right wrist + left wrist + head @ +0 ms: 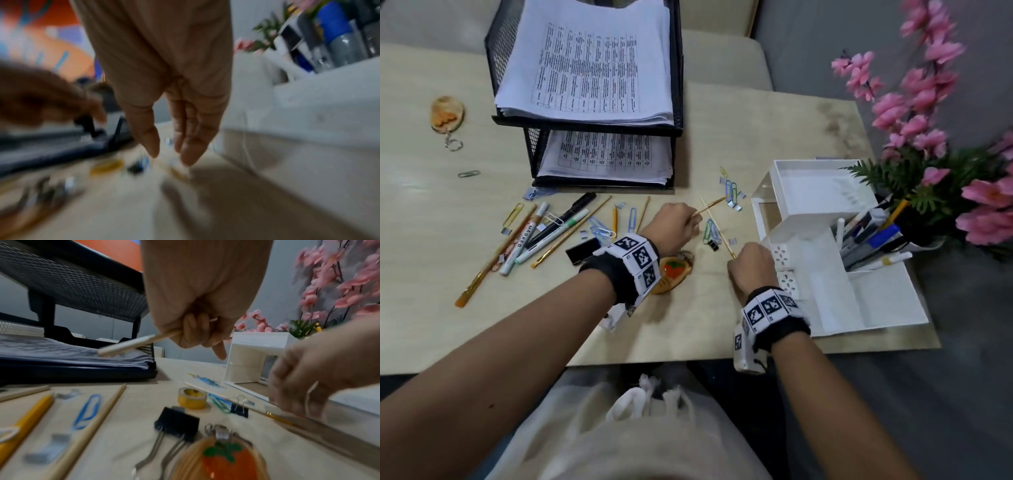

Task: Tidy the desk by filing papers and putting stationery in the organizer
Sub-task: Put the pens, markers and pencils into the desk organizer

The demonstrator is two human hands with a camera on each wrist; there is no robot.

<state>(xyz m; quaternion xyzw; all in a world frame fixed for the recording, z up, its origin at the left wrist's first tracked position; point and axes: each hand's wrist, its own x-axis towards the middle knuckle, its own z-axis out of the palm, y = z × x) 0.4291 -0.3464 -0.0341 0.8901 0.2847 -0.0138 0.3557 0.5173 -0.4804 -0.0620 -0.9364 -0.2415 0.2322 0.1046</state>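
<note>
My left hand (677, 226) (197, 332) grips a thin wooden paintbrush (711, 205) (131, 345) and holds it above the desk, its tip towards the paper clips. A second thin paintbrush (717, 228) (259, 409) lies flat on the desk between my hands. My right hand (751, 263) (170, 155) hovers over its near end with thumb and fingers straight and apart, holding nothing. The white organizer (825, 212) stands just right of that hand, with pens in its back compartment. Papers fill both levels of the black mesh tray (585, 126).
Markers, brushes, a pencil and paper clips (544, 236) are scattered left of my left hand. A black binder clip (176, 422), a yellow tape roll (192, 398) and an orange keychain (671, 274) lie near my left wrist. Pink flowers (928, 102) stand behind the organizer.
</note>
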